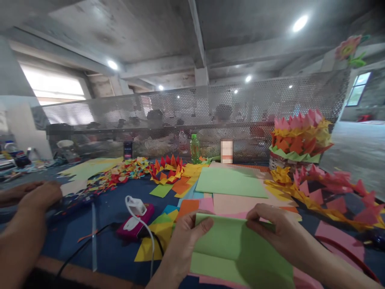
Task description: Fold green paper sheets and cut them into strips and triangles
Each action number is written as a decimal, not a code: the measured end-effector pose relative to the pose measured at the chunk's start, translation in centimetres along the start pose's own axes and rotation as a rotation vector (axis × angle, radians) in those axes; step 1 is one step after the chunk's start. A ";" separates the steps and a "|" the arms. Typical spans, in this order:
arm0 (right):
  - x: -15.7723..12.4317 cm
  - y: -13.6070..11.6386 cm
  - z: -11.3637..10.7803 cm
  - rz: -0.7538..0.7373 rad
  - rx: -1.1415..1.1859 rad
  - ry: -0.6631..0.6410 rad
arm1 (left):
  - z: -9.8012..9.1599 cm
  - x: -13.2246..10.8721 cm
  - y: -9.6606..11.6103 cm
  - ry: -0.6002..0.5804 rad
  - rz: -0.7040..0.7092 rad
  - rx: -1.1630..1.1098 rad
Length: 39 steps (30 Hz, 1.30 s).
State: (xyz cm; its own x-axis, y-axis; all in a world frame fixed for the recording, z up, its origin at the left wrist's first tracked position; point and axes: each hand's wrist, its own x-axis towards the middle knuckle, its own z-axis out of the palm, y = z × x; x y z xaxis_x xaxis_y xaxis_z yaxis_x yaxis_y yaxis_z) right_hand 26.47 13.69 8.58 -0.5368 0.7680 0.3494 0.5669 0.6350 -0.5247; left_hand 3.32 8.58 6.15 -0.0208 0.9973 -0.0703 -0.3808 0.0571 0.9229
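- The fold could come out crooked, I think, if one hand pulls harder than the other, because the two grips are not at matching spots.
- The green sheet (pixel 222 237) could get a wrinkle or a small rip near the top if the fingers squeeze too hard, since paper is thin.
- The pink paper (pixel 207 279) peeks out under its bottom edge, at 6 o'clock. It might slide along if the green sheet rubs on it.
- The white cord (pixel 152 241) loops near the left arm, at 9 o'clock from the sheet. An elbow could catch it and tug the purple power strip (pixel 135 226).
- The left hand (pixel 195 228) pinches the sheet at its 10 o'clock corner, with the thumb in front.
- The right hand (pixel 270 222) pinches the top edge near 1 o'clock, and its fingers hide some of that edge.
- The green sheet is at 5 o'clock from the middle of the view, low over the desk (pixel 111 216).
- It is plain light green and wide. A line runs across it, with a paler strip below on the left. A dark shadow covers much of its right side.
- More green paper (pixel 231 182) lies at 12 o'clock from it.
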 end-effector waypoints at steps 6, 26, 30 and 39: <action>0.6 0.4 -0.3 0.027 0.045 -0.016 | -0.1 0.4 -0.3 0.031 0.053 -0.031; 2.0 3.3 0.3 0.046 0.167 -0.127 | -0.4 1.4 -0.3 0.038 0.000 -0.085; 1.9 3.3 0.1 0.058 0.148 -0.118 | -0.4 1.6 -0.3 0.044 0.015 -0.076; 1.8 3.2 -0.2 0.045 0.134 -0.098 | -0.6 1.6 0.1 0.041 0.056 0.175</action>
State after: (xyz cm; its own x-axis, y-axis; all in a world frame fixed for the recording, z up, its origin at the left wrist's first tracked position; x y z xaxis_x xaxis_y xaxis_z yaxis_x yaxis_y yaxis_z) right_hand 27.45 17.15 7.72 -0.5748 0.7795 0.2490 0.5070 0.5781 -0.6394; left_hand 2.67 10.18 5.90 -0.0767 0.9966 -0.0290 -0.2111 0.0122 0.9774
